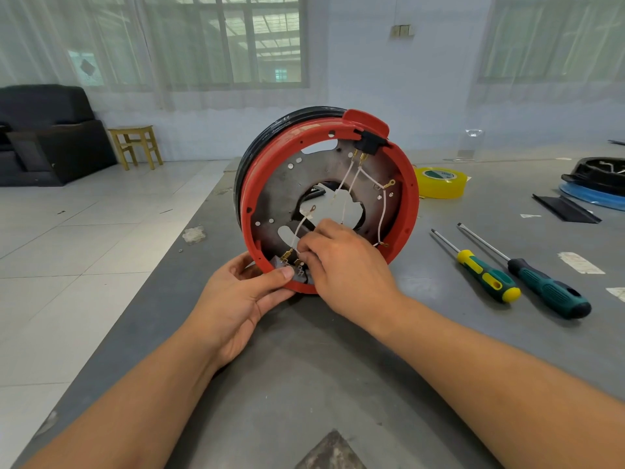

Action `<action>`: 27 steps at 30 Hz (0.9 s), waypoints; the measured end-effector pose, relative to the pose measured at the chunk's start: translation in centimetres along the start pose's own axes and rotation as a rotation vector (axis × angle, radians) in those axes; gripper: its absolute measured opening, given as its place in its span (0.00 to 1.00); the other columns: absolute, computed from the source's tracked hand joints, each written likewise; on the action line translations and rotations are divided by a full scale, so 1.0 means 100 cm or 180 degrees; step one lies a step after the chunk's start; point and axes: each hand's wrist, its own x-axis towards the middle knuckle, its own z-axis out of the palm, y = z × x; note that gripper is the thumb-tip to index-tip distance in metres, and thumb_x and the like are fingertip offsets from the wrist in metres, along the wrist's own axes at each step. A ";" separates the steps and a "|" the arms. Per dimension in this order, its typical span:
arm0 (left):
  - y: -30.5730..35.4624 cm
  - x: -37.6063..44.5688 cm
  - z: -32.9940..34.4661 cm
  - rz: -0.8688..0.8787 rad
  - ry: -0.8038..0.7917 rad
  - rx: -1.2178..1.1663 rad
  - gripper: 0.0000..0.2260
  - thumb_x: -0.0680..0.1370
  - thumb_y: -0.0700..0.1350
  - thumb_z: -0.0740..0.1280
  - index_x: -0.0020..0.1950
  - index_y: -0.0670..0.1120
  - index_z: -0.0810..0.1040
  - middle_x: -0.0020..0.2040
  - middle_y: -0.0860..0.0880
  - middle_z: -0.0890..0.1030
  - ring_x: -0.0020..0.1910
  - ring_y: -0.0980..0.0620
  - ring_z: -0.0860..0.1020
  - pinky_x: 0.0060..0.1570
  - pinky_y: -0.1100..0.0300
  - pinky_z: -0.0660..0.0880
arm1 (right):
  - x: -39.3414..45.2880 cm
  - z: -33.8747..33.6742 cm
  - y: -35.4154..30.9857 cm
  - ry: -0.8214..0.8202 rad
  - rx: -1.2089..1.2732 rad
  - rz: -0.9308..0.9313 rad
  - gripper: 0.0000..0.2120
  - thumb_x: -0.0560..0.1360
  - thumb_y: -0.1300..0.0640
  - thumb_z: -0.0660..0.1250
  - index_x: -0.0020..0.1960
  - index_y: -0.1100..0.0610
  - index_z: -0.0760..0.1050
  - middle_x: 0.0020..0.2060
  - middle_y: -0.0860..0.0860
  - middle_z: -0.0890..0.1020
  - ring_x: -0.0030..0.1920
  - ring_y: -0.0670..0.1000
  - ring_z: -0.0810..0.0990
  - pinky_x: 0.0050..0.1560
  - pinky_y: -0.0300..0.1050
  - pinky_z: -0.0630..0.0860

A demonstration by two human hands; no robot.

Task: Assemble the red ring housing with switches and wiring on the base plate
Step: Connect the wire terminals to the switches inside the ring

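The red ring housing stands on edge on the grey table, its open face toward the camera, with the grey metal base plate seated inside it and a black rim behind. The left hand grips the ring's lower edge, thumb pressed on the red rim beside a dark switch at the bottom. The right hand, just beside it, pinches a white wire near that switch's brass terminals. A second black switch sits at the top, white leads hanging from it. To the right lie two screwdrivers: one yellow-and-green, one dark teal. One yellow tape roll rests behind the ring; its green label is too small to read.
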 end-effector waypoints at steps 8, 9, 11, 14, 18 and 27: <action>-0.001 0.000 0.001 0.0002 0.0046 0.0010 0.31 0.65 0.33 0.79 0.67 0.37 0.78 0.64 0.33 0.82 0.58 0.38 0.85 0.52 0.49 0.85 | 0.003 -0.005 -0.002 -0.0071 -0.0343 -0.0110 0.08 0.80 0.60 0.62 0.54 0.55 0.80 0.50 0.50 0.76 0.47 0.53 0.75 0.38 0.49 0.76; -0.001 0.000 0.001 0.0004 0.0060 0.0009 0.32 0.64 0.33 0.80 0.68 0.37 0.78 0.64 0.33 0.82 0.58 0.38 0.86 0.51 0.49 0.85 | 0.003 -0.005 -0.003 -0.0098 -0.0378 -0.0108 0.08 0.80 0.61 0.62 0.54 0.55 0.80 0.50 0.50 0.75 0.47 0.52 0.75 0.38 0.49 0.76; -0.001 0.000 0.001 0.0004 0.0069 0.0016 0.32 0.64 0.33 0.80 0.68 0.37 0.78 0.64 0.33 0.82 0.58 0.38 0.86 0.52 0.49 0.85 | 0.004 -0.005 -0.004 -0.0138 -0.0424 -0.0090 0.08 0.78 0.62 0.63 0.53 0.55 0.79 0.50 0.50 0.75 0.47 0.52 0.75 0.38 0.49 0.76; -0.001 0.000 0.002 0.0007 0.0054 0.0022 0.31 0.64 0.33 0.80 0.67 0.37 0.78 0.64 0.33 0.81 0.59 0.37 0.85 0.52 0.48 0.85 | 0.005 -0.005 -0.006 -0.0173 -0.0456 -0.0081 0.09 0.76 0.65 0.65 0.53 0.56 0.79 0.50 0.51 0.74 0.47 0.53 0.75 0.34 0.46 0.69; -0.001 0.000 0.002 0.0012 0.0046 0.0022 0.30 0.63 0.34 0.80 0.65 0.36 0.79 0.63 0.33 0.82 0.58 0.37 0.85 0.51 0.49 0.85 | 0.006 -0.004 -0.006 -0.0190 -0.0526 -0.0111 0.09 0.77 0.65 0.65 0.54 0.56 0.79 0.51 0.51 0.74 0.47 0.53 0.74 0.34 0.46 0.66; -0.003 0.001 0.000 0.0022 0.0045 0.0053 0.30 0.63 0.34 0.80 0.65 0.37 0.80 0.62 0.34 0.83 0.59 0.37 0.85 0.53 0.48 0.85 | 0.007 -0.003 -0.005 -0.0200 -0.0571 -0.0159 0.09 0.77 0.65 0.64 0.55 0.56 0.79 0.53 0.51 0.74 0.48 0.54 0.74 0.34 0.46 0.69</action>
